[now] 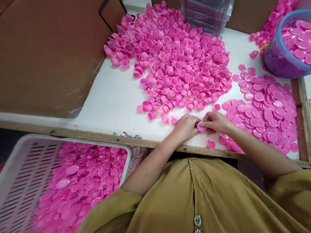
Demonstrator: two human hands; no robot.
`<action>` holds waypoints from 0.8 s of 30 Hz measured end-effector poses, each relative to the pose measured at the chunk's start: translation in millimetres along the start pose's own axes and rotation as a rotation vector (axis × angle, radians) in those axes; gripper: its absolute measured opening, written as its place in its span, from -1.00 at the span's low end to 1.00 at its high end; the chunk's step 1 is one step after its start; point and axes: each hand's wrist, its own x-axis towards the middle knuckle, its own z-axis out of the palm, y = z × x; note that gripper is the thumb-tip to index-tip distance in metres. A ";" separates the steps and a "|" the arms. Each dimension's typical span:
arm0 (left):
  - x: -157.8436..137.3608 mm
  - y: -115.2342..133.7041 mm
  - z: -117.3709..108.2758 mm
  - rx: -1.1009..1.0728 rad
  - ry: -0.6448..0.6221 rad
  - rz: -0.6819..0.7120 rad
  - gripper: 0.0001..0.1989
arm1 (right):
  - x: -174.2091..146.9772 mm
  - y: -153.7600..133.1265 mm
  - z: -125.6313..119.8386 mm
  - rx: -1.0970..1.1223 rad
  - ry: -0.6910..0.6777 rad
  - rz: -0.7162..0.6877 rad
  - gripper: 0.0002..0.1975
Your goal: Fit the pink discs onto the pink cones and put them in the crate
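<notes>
Between my two hands, just above the table's front edge, is a small round pink toy saucer (201, 127). My left hand (186, 127) is closed with its fingertips at the saucer's left edge. From the other side my right hand (215, 122) pinches it, thumb on top. A bit of pink shows below the right fingers, too small to name. Whether anything is hidden under the saucer I cannot tell. Near the hands lie a loose pink toy cup (174, 121) and another cup (211, 144). A big heap of pink cups (179, 64) spreads beyond them.
Right of my hands lies a pile of pink saucers (269, 113). A blue-purple basket (274, 55) of saucers stands at the back right. A cardboard box (48, 58) fills the left. Below the wooden table edge (97, 133) is a white crate (21, 181) with pink pieces.
</notes>
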 end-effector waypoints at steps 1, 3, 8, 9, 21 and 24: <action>-0.1 0.5 -0.7 0.006 -0.002 -0.008 -0.85 | 0.0 -0.3 0.6 0.009 0.007 0.001 -0.68; -0.7 2.0 -3.6 0.011 -0.006 -0.020 -0.85 | 0.4 -1.0 1.5 -0.026 0.028 -0.010 -0.68; -0.3 4.9 -18.5 -0.015 -0.134 0.030 -0.75 | 3.1 -5.3 -1.0 -0.172 0.018 0.021 -0.69; 1.5 4.9 -20.8 -0.022 -0.159 0.021 -0.75 | 4.0 -6.0 -2.1 -0.177 0.004 0.029 -0.68; 14.6 9.6 -16.9 0.076 -0.186 -0.122 -0.74 | -0.6 -1.0 -10.9 -0.289 0.067 -0.108 -0.76; 7.5 15.4 -12.8 0.130 -0.113 -0.143 -0.77 | -9.4 1.3 -29.0 -0.611 0.340 -0.311 -0.88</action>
